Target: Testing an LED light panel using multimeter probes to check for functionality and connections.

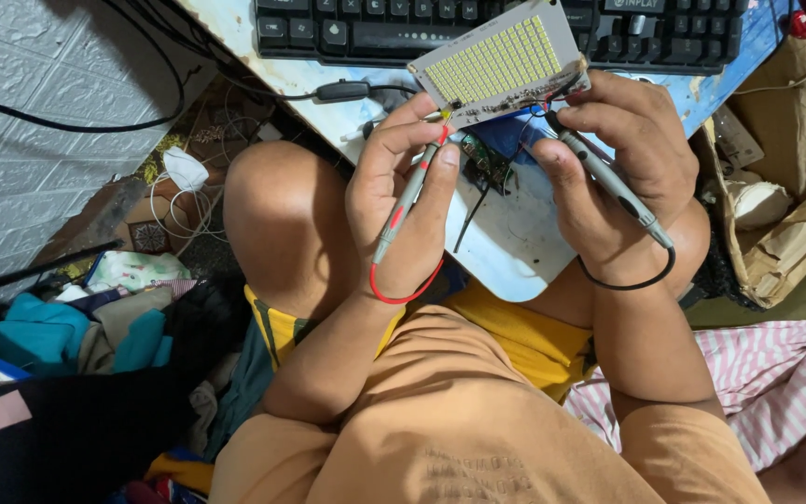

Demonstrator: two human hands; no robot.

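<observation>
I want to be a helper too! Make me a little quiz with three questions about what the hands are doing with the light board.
1. True or false: the left hand holds the probe with the red wire.
2. Which hand has its grip on the probe with the black wire?
A. left hand
B. right hand
C. neither
3. Fill in: both probe tips meet the lower edge of the LED panel, held in front of a black ____.

Key: 1 true; 2 B; 3 keyboard.
</observation>
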